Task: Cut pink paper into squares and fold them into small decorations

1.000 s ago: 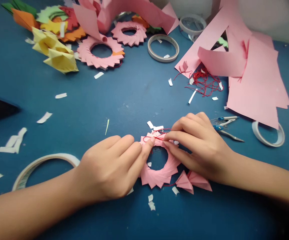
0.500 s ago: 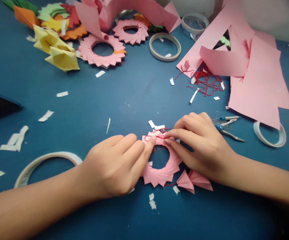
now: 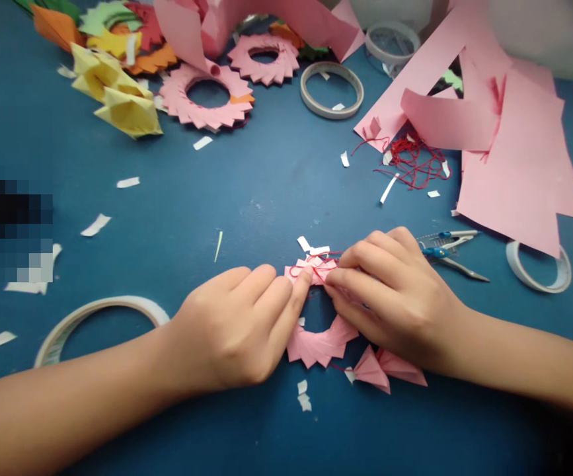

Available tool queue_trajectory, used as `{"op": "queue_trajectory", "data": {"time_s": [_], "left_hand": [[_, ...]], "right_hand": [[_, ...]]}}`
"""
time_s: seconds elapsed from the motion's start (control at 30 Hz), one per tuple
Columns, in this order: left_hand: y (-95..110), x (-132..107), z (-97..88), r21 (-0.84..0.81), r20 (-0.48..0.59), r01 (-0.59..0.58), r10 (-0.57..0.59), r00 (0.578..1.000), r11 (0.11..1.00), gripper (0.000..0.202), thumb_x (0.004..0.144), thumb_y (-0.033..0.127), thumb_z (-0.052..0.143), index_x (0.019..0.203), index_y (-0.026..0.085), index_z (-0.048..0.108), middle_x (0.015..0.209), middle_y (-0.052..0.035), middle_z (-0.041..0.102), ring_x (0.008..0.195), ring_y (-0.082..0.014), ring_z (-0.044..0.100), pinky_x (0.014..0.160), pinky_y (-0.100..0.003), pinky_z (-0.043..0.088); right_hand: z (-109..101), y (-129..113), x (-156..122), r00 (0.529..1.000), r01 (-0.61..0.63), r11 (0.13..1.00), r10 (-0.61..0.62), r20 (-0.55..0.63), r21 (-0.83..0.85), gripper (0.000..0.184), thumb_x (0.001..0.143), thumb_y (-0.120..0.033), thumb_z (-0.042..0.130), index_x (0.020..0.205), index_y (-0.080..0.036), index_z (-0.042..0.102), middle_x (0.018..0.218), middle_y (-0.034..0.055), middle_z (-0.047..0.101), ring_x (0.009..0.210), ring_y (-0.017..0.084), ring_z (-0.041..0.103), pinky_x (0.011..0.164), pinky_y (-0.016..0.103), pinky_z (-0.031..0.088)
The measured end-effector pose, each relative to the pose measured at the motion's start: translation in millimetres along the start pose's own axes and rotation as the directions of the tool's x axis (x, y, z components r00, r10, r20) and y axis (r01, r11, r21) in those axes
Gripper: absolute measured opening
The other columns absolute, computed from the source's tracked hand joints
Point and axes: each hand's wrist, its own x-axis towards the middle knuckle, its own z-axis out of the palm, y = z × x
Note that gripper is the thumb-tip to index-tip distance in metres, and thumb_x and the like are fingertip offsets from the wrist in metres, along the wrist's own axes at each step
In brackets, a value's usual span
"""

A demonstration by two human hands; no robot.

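A pink folded-paper ring [image 3: 322, 345] lies flat on the blue tabletop between my hands. Loops of red thread [image 3: 298, 266] cross its far edge. My left hand [image 3: 239, 324] has its fingers curled, with the index fingertip pressing the thread against the ring; its thumb is hidden. Over the ring's right side, my right hand [image 3: 400, 291] pinches the red thread near the inner edge. Two small pink paper cones [image 3: 373, 370] sit below the right hand, joined to the ring by thread.
Tape rolls [image 3: 332, 90] stand around the table, one beside my left forearm. Pink paper sheets [image 3: 519, 165], a red thread tangle [image 3: 415, 158] and a drawing compass [image 3: 447, 253] are to the right. More pink rings [image 3: 207, 116] and yellow paper pieces [image 3: 127, 109] lie at the back left.
My right fingertips have shifted slightly down toward the ring's inner edge, drawing the thread with them. My left index finger stays on the ring. The whole view has shifted a little.
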Motion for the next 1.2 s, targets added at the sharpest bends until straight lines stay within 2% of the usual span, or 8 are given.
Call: {"op": "queue_trajectory", "data": {"time_s": [0.27, 0.4, 0.53, 0.73, 0.87, 0.97, 1.07, 1.2], "left_hand": [[-0.6, -0.1, 0.1, 0.021, 0.007, -0.002, 0.002, 1.0, 1.0, 0.02, 0.088, 0.011, 0.047, 0.101, 0.002, 0.059, 0.063, -0.0036, 0.056, 0.055, -0.0161, 0.047, 0.044, -0.031, 0.035], [-0.9, -0.5, 0.8, 0.016, 0.0, -0.002, 0.002, 1.0, 1.0, 0.023, 0.088, 0.012, 0.048, 0.105, 0.0, 0.058, 0.065, -0.0052, 0.058, 0.056, -0.0168, 0.048, 0.044, -0.031, 0.035], [-0.8, -0.6, 0.5, 0.019, -0.005, -0.005, 0.005, 1.0, 1.0, 0.022, 0.088, 0.011, 0.048, 0.104, 0.001, 0.059, 0.064, -0.0042, 0.058, 0.054, -0.0162, 0.048, 0.043, -0.031, 0.036], [-1.9, -0.1, 0.8, 0.005, -0.01, -0.006, 0.006, 1.0, 1.0, 0.023, 0.087, 0.01, 0.049, 0.102, -0.002, 0.061, 0.061, -0.0043, 0.058, 0.051, -0.0166, 0.047, 0.041, -0.031, 0.036], [-3.3, 2.7, -6.0, -0.061, -0.014, 0.058, -0.059, 0.998, 0.996, 0.02, 0.084, 0.01, 0.056, 0.102, 0.002, 0.063, 0.057, -0.0004, 0.057, 0.049, -0.0141, 0.048, 0.043, -0.029, 0.038], [-0.8, 5.7, -11.6, -0.119, -0.032, 0.179, -0.184, 0.982, 0.977, 0.019, 0.082, 0.008, 0.06, 0.1, 0.006, 0.065, 0.055, 0.001, 0.057, 0.048, -0.0125, 0.047, 0.045, -0.028, 0.038], [5.4, 7.4, -10.9, -0.161, -0.053, 0.277, -0.288, 0.956, 0.947, 0.011, 0.082, 0.011, 0.062, 0.092, 0.008, 0.066, 0.055, 0.0007, 0.057, 0.048, -0.0124, 0.047, 0.045, -0.027, 0.038], [12.8, 8.7, -5.7, -0.12, -0.061, 0.264, -0.272, 0.96, 0.957, 0.007, 0.084, 0.017, 0.065, 0.08, 0.011, 0.065, 0.054, 0.0006, 0.058, 0.047, -0.013, 0.049, 0.046, -0.028, 0.04]], "right_hand": [[-3.1, -2.5, -1.5, 0.999, 0.005, 1.0, -0.004, 0.037, -0.027, 0.019, 0.087, -0.01, 0.055, 0.07, -0.016, 0.062, 0.071, 0.0046, 0.06, 0.064, 0.016, 0.043, 0.06, 0.033, 0.029], [-11.4, -0.9, 0.2, 0.999, 0.005, 0.999, -0.006, 0.036, 0.037, 0.02, 0.09, -0.019, 0.053, 0.072, -0.016, 0.063, 0.075, 0.0066, 0.062, 0.07, 0.018, 0.05, 0.062, 0.035, 0.033], [-11.7, 7.6, 0.7, 0.997, 0.076, 0.997, -0.075, -0.035, 0.019, 0.02, 0.092, -0.023, 0.049, 0.081, -0.018, 0.065, 0.079, 0.0061, 0.063, 0.071, 0.019, 0.05, 0.062, 0.038, 0.034], [-3.4, 14.1, -1.3, 0.991, 0.132, 0.991, -0.132, -0.006, 0.01, 0.022, 0.093, -0.022, 0.047, 0.086, -0.016, 0.067, 0.08, 0.0062, 0.066, 0.072, 0.018, 0.051, 0.064, 0.039, 0.036], [-0.8, 13.6, -1.8, 0.99, 0.141, 0.989, -0.14, -0.021, 0.047, 0.019, 0.092, -0.019, 0.05, 0.088, -0.012, 0.068, 0.078, 0.0075, 0.066, 0.072, 0.019, 0.051, 0.064, 0.038, 0.036], [1.7, 13.3, -2.7, 0.986, 0.166, 0.985, -0.165, -0.033, 0.044, 0.017, 0.09, -0.017, 0.054, 0.09, -0.01, 0.069, 0.076, 0.0088, 0.066, 0.071, 0.019, 0.051, 0.063, 0.038, 0.037], [4.9, 14.8, -4.4, 0.984, 0.168, 0.984, -0.164, -0.066, 0.053, 0.018, 0.09, -0.018, 0.053, 0.09, -0.01, 0.069, 0.077, 0.009, 0.066, 0.072, 0.019, 0.052, 0.063, 0.038, 0.037], [6.6, 21.1, -6.5, 0.983, 0.151, 0.975, -0.13, -0.133, 0.165, 0.021, 0.092, -0.019, 0.046, 0.091, -0.017, 0.067, 0.082, 0.0055, 0.066, 0.075, 0.017, 0.054, 0.065, 0.038, 0.039]]}}
